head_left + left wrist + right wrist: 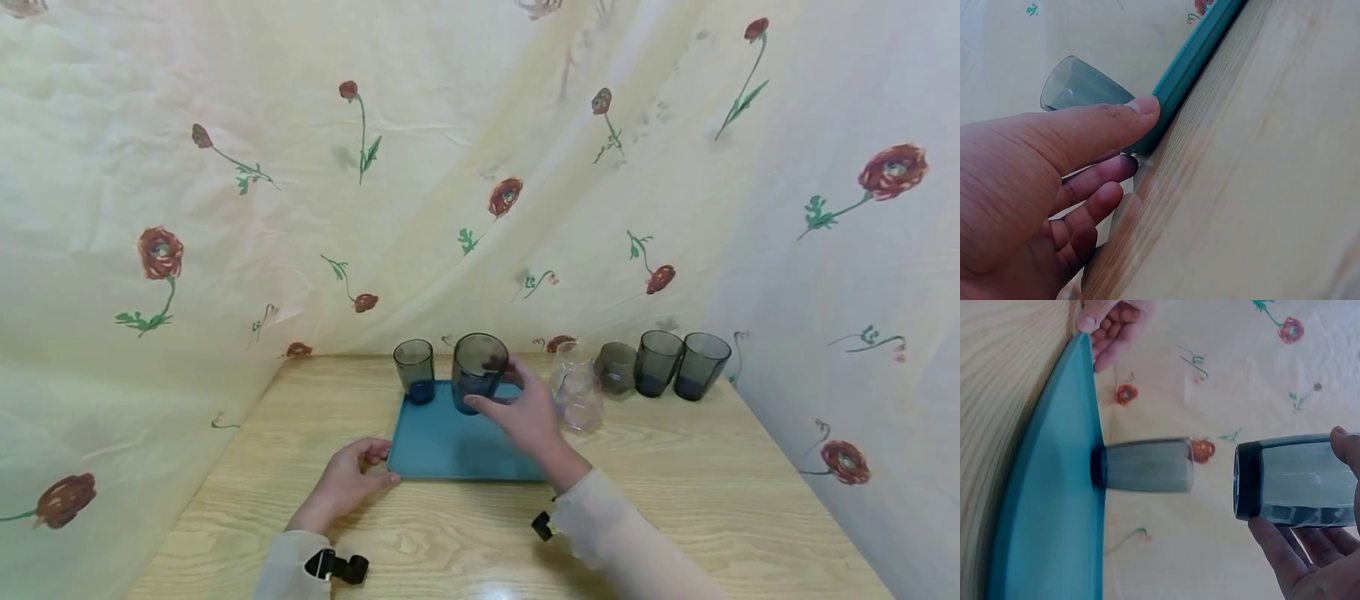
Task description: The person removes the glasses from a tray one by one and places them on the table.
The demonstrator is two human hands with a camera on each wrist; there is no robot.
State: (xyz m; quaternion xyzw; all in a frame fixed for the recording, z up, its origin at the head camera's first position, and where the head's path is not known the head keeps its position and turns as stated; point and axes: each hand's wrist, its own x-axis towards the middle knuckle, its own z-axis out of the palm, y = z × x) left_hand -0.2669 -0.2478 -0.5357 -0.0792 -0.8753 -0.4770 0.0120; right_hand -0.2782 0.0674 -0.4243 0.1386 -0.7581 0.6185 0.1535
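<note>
My right hand (531, 412) grips a tinted grey drinking glass (480, 375) from its right side, thumb and fingers around it. It is upright, and in the right wrist view its thick base (1249, 481) hangs clear of the blue tray (457, 454). A similar glass (415, 365) stands at the tray's back left corner. My left hand (345, 485) pinches the tray's front left corner. In the left wrist view the thumb (1141, 106) lies on the tray's edge (1191, 62), with a finger by the corner; the other fingers are loosely curled.
Right of the tray stand two clear, rounded glasses, the nearer one (580, 402) beside the tray's edge. Behind them are a squat dark glass (617, 371) and two tall grey glasses (659, 364). A flowered cloth (435, 167) hangs behind the wooden table (450, 542).
</note>
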